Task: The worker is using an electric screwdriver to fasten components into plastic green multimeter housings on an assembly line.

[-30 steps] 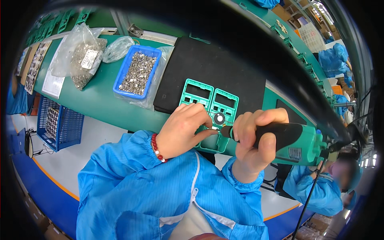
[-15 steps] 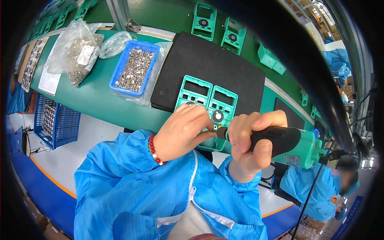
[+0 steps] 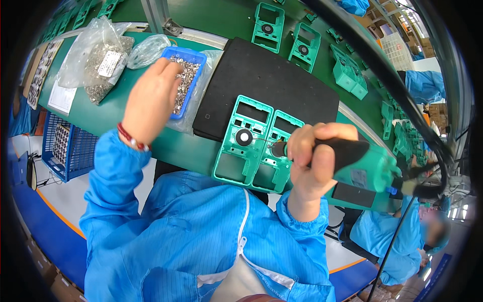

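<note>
Blue tray (image 3: 194, 90) partly behind left hand (image 3: 151, 98), power tool (image 3: 366, 170) blurred

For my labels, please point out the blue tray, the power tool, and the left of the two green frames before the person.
Blue tray (image 3: 193, 87), head view: its right rim.
Power tool (image 3: 369, 163), head view: its green housing.
Left green frame (image 3: 240, 150), head view: green surface near its middle.

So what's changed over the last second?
Left hand moved away from the green housings, up and left to the blue tray of small metal parts; whether it grips one is unclear. Right hand still holds the power screwdriver over the housings; tray and housings stayed put.
</note>
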